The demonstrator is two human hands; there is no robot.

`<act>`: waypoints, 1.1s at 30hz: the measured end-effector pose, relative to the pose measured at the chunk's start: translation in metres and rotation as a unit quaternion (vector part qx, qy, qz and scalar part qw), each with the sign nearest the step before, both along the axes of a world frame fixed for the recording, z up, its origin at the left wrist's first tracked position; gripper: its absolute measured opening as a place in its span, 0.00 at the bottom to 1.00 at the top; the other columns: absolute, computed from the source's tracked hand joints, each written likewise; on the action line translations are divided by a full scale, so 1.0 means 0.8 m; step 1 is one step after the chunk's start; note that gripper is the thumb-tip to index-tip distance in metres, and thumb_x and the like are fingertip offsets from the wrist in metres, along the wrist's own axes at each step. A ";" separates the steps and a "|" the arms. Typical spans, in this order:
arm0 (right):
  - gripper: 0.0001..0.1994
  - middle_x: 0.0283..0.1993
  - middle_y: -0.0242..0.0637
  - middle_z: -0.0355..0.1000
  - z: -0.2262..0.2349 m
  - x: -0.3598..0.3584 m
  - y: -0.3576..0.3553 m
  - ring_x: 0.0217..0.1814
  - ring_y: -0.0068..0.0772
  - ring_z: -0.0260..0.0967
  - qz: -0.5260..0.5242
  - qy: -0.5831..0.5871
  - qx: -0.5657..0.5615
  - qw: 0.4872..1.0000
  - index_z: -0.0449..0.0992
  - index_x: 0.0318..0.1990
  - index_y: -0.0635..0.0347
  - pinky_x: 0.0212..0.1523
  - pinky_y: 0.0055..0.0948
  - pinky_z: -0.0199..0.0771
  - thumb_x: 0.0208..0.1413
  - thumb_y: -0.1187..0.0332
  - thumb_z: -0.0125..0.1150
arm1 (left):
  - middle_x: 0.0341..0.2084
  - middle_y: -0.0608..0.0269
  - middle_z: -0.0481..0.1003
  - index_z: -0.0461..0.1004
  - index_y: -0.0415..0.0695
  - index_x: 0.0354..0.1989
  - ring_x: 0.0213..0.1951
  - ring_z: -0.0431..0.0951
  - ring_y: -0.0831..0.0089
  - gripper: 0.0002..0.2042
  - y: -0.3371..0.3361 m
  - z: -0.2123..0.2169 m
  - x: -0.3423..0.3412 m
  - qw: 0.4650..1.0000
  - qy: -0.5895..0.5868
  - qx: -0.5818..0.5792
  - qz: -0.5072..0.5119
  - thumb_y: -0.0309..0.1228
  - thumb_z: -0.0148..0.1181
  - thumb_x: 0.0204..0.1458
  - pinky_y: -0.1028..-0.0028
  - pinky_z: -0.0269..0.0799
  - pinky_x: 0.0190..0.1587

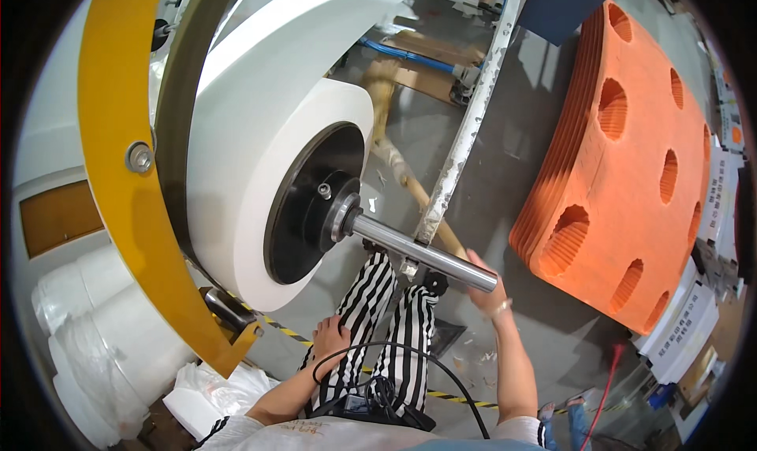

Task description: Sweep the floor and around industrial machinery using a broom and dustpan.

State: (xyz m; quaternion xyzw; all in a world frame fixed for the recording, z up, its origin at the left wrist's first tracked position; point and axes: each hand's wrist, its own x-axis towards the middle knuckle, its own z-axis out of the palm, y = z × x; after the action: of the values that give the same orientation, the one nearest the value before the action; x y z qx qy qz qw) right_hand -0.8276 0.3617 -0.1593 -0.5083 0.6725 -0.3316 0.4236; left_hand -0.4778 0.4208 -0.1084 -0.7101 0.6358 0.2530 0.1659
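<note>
A large white roll [256,206] of sheet material stands at centre left, with a round black hub [296,230] on its end. From the hub a shiny metal shaft [430,255] sticks out toward the right. My right hand [490,293] is at the shaft's free end, closed against it from behind; the shaft hides part of the fingers. My left hand [330,341] lies on my left thigh over the striped trousers [367,289], holding nothing. A black cable [418,347] loops across my lap.
A curved yellow frame [118,136] stands left of the roll. A worn white bar [469,124] runs beyond the shaft. Stacked orange panels with holes [599,183] stand at the right. Wrapped white rolls [110,356] lie at lower left. Another person's legs [578,419] show at lower right.
</note>
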 end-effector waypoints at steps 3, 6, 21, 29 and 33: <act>0.24 0.22 0.40 0.69 -0.031 -0.002 -0.083 0.22 0.30 0.67 -0.048 -0.075 0.174 0.981 0.61 0.52 0.60 0.25 0.26 0.65 0.45 0.63 0.49 | 0.35 0.53 0.68 0.65 0.43 0.38 0.39 0.65 0.55 0.14 0.001 -0.001 0.001 1.000 0.005 0.004 0.011 0.32 0.44 0.41 0.58 0.60 0.40; 0.24 0.16 0.32 0.63 -0.066 0.010 -0.158 0.14 0.19 0.59 -0.132 -0.180 0.232 0.947 0.62 0.51 0.62 0.15 0.20 0.58 0.45 0.63 0.51 | 0.36 0.53 0.67 0.65 0.43 0.38 0.40 0.65 0.56 0.14 0.001 0.006 0.002 1.000 0.008 0.004 0.011 0.32 0.44 0.41 0.58 0.59 0.41; 0.20 0.24 0.36 0.71 -0.261 -0.081 -0.234 0.23 0.27 0.68 -0.077 -0.036 0.198 0.977 0.69 0.46 0.52 0.27 0.26 0.66 0.48 0.54 0.49 | 0.38 0.54 0.67 0.64 0.42 0.41 0.42 0.64 0.57 0.15 -0.014 0.010 -0.004 0.999 0.020 -0.004 -0.041 0.31 0.45 0.43 0.60 0.58 0.44; 0.16 0.18 0.41 0.69 -0.100 -0.066 -0.035 0.18 0.30 0.69 0.187 -0.092 0.426 0.881 0.69 0.26 0.67 0.18 0.26 0.69 0.46 0.60 0.43 | 0.36 0.52 0.68 0.64 0.42 0.39 0.40 0.65 0.56 0.15 0.004 0.002 0.011 0.997 -0.005 -0.013 -0.081 0.31 0.45 0.41 0.59 0.59 0.41; 0.15 0.27 0.47 0.71 -0.047 -0.012 0.140 0.27 0.44 0.69 0.129 -0.070 0.566 0.811 0.71 0.24 0.65 0.28 0.38 0.68 0.39 0.59 0.51 | 0.37 0.52 0.68 0.65 0.41 0.40 0.41 0.65 0.56 0.15 0.009 0.002 0.016 0.998 -0.012 0.002 -0.059 0.32 0.44 0.42 0.59 0.60 0.42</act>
State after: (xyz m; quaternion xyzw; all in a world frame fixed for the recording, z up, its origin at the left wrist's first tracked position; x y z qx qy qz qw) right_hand -0.8373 0.4740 -0.1970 -0.2357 0.6378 0.1308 0.7215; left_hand -0.4653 0.4280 -0.1070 -0.6743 0.6736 0.2354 0.1899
